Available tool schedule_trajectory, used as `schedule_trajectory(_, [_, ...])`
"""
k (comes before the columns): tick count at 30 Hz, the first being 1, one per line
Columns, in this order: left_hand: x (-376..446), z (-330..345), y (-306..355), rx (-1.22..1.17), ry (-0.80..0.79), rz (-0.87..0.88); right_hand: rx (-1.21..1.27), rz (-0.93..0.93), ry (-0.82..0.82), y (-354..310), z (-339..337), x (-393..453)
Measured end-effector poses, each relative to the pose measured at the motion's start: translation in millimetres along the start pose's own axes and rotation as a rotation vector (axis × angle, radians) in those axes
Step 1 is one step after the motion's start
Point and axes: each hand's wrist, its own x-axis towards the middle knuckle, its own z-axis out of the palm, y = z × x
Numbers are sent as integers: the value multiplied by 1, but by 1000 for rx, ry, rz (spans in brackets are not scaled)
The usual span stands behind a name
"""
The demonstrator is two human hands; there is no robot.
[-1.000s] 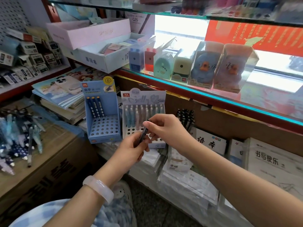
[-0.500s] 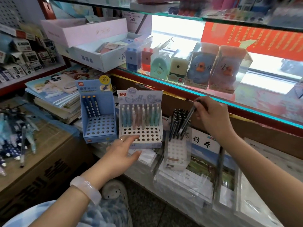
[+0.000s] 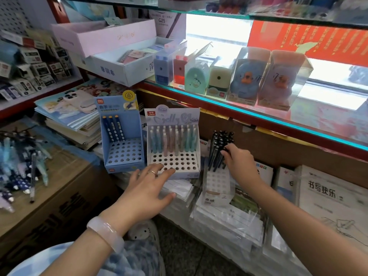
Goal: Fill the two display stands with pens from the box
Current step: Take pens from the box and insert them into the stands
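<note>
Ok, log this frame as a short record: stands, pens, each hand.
blue stand: three dark pens at back left, most holes bare
white stand: pastel pens in back rows, front rows bare
clear stand: dark pens at back
left hand: open, fingertips at white stand's front
right hand: at dark pens, grip unclear

"LANTU" is printed on a red tag on the white pen stand's header [image 3: 172, 116], beside large script that looks like "Jelly". "G25" is printed on a white box [image 3: 167, 21] on the upper shelf. "书写快乐" is printed on a wrapped booklet [image 3: 328, 192]. The blue stand's header [image 3: 117, 105] carries a red logo, too small to be read.
</note>
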Motion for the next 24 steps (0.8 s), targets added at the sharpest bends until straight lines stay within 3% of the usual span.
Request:
schedule_trajectory(6, [-3,-7,-6,-22,62,-2,-118,51,-67,-4,-3,2])
schedule_trajectory(8, [-7,-12,-12,-43,94,-23,-44,88,93,-8,-9,-1])
schedule_trajectory(11, [-14,-22,-24,-82,162,-47,52,-24,281,-41,-12,-1])
schedule_trajectory(17, [-44,-49,-64,-86,305,-167,156,-359,-123,-166,23,15])
schedule_trajectory(24, [-102,-65,-154,-115,415,-483,5,-667,-360,-285,74,35])
